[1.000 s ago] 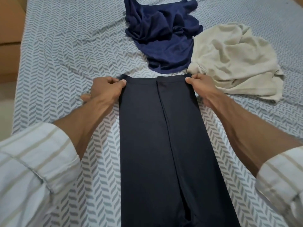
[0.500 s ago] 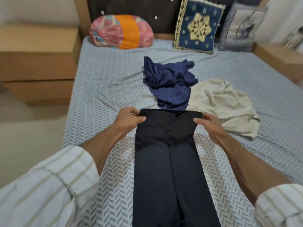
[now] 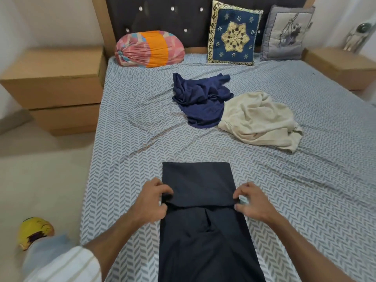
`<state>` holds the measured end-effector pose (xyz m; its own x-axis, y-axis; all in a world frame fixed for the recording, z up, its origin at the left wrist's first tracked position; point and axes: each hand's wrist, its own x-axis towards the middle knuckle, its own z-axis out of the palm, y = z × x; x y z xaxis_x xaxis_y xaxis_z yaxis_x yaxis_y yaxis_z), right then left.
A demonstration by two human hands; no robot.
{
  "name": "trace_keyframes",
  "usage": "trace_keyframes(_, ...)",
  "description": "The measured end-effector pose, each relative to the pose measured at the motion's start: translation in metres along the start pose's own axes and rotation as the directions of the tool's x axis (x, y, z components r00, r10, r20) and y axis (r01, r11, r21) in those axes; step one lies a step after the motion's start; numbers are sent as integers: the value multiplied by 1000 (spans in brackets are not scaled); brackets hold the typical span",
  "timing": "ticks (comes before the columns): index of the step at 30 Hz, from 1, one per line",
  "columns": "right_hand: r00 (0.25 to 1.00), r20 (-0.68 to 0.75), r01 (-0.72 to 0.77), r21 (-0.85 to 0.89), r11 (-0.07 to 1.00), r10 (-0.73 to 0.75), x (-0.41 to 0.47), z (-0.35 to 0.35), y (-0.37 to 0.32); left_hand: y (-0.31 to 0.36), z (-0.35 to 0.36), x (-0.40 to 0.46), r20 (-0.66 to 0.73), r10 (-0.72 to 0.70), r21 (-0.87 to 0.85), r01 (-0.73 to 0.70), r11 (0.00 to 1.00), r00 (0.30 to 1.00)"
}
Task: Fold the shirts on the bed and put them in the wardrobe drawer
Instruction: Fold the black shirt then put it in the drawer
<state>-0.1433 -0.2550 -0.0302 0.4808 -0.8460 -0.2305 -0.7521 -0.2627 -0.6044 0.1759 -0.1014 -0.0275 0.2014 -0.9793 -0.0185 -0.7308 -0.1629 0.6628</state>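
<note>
On the bed (image 3: 126, 139), whose sheet carries a grey-and-white herringbone print, a smooth black shirt (image 3: 203, 231) lies as a long narrow strip with its far end doubled toward the person into a flat rectangular flap. The left hand (image 3: 154, 200) pinches the flap's left corner, and the right hand (image 3: 254, 202) pinches its right corner, so each grip is closed on cloth. Half a second ago those hands held that edge farther up the bed, unfolded. Beyond lie a crumpled navy shirt (image 3: 201, 98) and a rumpled cream shirt (image 3: 258, 119), touching each other. No writing is legible.
</note>
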Motion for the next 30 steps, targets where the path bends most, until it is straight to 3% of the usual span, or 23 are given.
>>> trace_keyframes(2, 991, -39, -116, 223, 968, 128, -1, 0, -6, 8, 1, -8, -22, -204, -103, 200, 974, 979)
trace_keyframes(4, 959, -54, -234, 407, 883, 279, 8, 1, -10, 15, 0, -6, -9, -446, -270, 427, 863, 895)
trace_keyframes(7, 922, -34, -327, 467, 822, 386, 21, 6, -11, 19, 0, 4, 48, -604, -440, 560, 702, 795)
trace_keyframes(13, 911, 3, -377, 409, 831, 411, 31, 5, -13, 14, 2, 14, 135, -666, -449, 644, 619, 734)
trace_keyframes(17, 916, -18, -369, 351, 860, 401, 34, 6, -11, 7, 2, 14, 152, -642, -366, 646, 669, 751)
trace_keyframes(20, 919, -32, -346, 413, 842, 393, 49, 1, -18, 5, 3, 27, 75, -654, -401, 623, 671, 753)
trace_keyframes(24, 896, 62, -396, 558, 729, 440, 84, -8, -31, 3, 0, 53, 49, -693, -521, 611, 597, 719)
trace_keyframes(27, 863, 87, -463, 526, 713, 497, 106, -11, -34, 2, -4, 74, 63, -731, -543, 638, 546, 679)
trace_keyframes(30, 840, 103, -499, 533, 684, 532, 121, -10, -34, 8, -9, 95, 139, -781, -605, 676, 420, 609)
